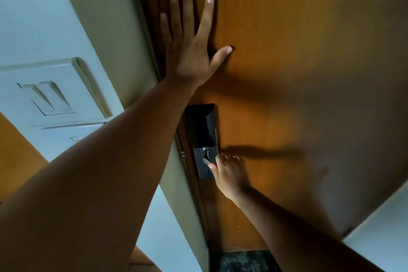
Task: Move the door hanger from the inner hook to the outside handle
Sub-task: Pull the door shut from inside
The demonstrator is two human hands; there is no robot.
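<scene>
A brown wooden door (287, 73) fills the middle and right of the head view. My left hand (189, 51) lies flat against it near its left edge, fingers spread, holding nothing. Lower down, a dark lock plate (202, 126) is fixed to the door. My right hand (229, 172) is closed around the door handle beside the plate's lower metal part (204, 161); the handle itself is mostly hidden under the fingers. No door hanger or hook is visible.
The dark door frame (143, 6) and a pale wall (33, 17) stand to the left. A white switch panel (50, 90) is mounted on that wall. A strip of dark speckled floor (240, 260) shows below the door. White wall sits at the lower right (375, 227).
</scene>
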